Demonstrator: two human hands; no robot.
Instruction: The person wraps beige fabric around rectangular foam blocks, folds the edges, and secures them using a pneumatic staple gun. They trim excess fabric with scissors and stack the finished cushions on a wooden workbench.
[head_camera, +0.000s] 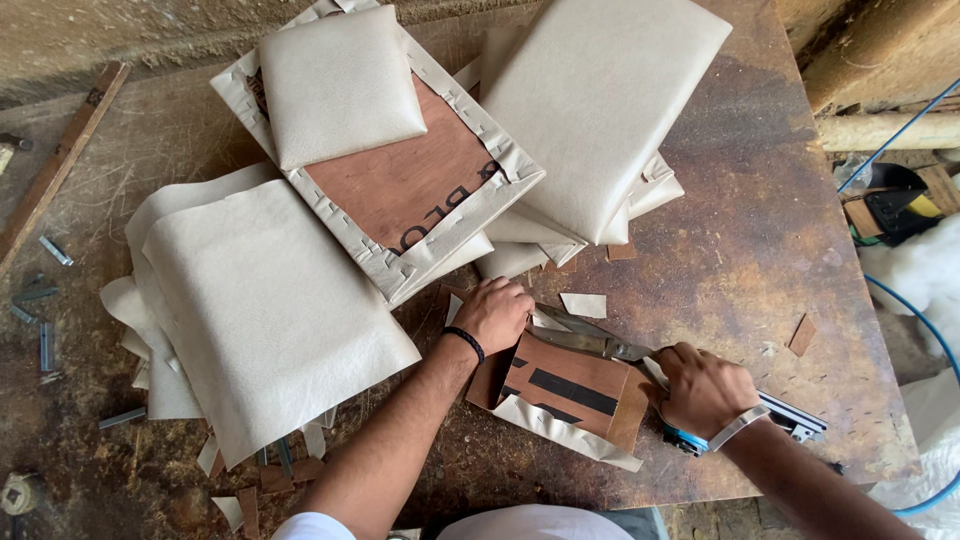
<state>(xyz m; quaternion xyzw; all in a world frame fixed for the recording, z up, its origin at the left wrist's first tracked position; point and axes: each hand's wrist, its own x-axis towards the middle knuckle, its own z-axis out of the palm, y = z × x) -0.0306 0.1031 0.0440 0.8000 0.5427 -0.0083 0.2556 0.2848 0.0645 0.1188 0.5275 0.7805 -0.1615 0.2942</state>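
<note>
A small brown board panel lies face down on the workbench, with cream leatherette folded up around its edges. My left hand presses down on the panel's upper left corner. A black band circles that wrist. My right hand grips a metal staple gun, whose long nose rests along the panel's top edge. A blue air hose joins the tool at my right wrist.
Several cream upholstered cushions and an upturned stapled panel are stacked at the back of the stained wooden bench. Loose leatherette sheets lie at left. Staple strips and offcuts litter the left edge. A blue hose runs at right.
</note>
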